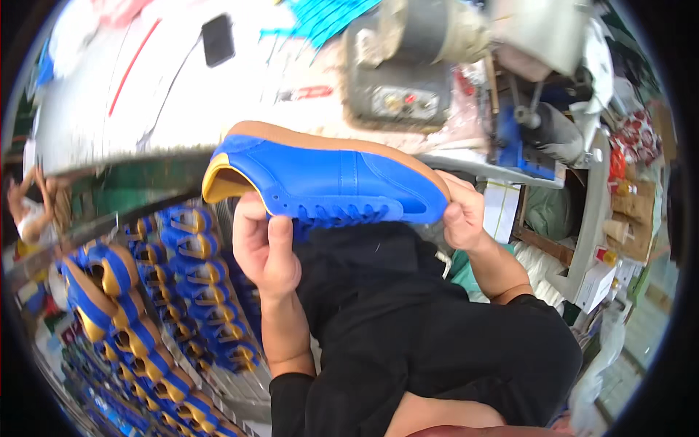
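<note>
At the desk [247, 95], left hand [266, 251] clamps the blue shoe [313, 172] near its opening, right hand [464, 213] its toe; support both ends without creasing the upper.

Blue shoe [313, 171] held on its side, tan sole toward twelve o'clock, laces toward six.
The left hand [266, 251] grips by the collar opening; the right hand [464, 215] pinches the toe; a dark phone [218, 41] lies on the white table [80, 124] at eleven; a grimy machine [406, 91] stands at one; rows of blue-and-tan shoes [196, 247] fill eight; a blurred person [35, 215] shows at nine.
</note>
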Demonstrator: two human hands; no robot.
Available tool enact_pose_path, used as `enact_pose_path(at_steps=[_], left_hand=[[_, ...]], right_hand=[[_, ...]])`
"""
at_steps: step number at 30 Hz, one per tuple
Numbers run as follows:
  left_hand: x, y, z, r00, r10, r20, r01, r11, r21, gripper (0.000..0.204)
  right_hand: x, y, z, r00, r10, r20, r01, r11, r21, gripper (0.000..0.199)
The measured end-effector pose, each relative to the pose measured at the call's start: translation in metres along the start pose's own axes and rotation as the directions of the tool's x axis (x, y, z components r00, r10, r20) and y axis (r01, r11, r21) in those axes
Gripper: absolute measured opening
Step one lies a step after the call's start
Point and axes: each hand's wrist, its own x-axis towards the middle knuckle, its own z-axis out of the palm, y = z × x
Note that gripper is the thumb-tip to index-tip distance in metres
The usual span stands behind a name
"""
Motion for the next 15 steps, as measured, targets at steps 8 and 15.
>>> enact_pose_path(at_steps=[8,15], left_hand=[[0.049,0.031,0.072,0.969,-0.001,0.247,-0.002,1.0,0.01,0.013],[0.077,0.043,0.09,0.966,-0.013,0.26,0.008,1.0,0.018,0.012]], right_hand=[[0.018,-0.038,-0.061,0.927,-0.129,-0.351,0.095,0.989,-0.111,0.063],[0.035,-0.041,-0.073,0.905,-0.119,-0.409,0.099,0.993,-0.07,0.064]])
